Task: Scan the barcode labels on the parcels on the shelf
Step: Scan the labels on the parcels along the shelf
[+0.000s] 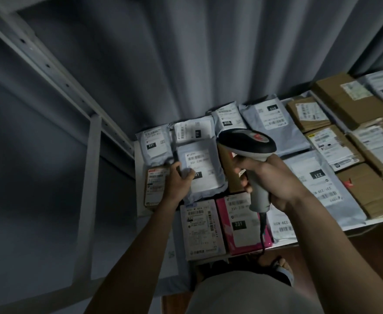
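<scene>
Several labelled parcels lie flat on a white shelf point(365, 223). My left hand point(177, 179) grips the left edge of a grey poly-bag parcel point(205, 175) with a "231" label, thumb on top of it. My right hand point(274, 177) holds the grey handle of a barcode scanner point(246, 141). The scanner's dark head hangs just right of that parcel's label and points left and down. Its cable point(262, 232) drops toward the shelf's front edge.
A pink parcel point(240, 225) and a white box point(200, 230) lie at the front. Brown cartons point(349, 98) fill the right end. A grey shelf upright point(90, 177) stands at the left, and a grey curtain hangs behind. My foot point(279, 266) shows below.
</scene>
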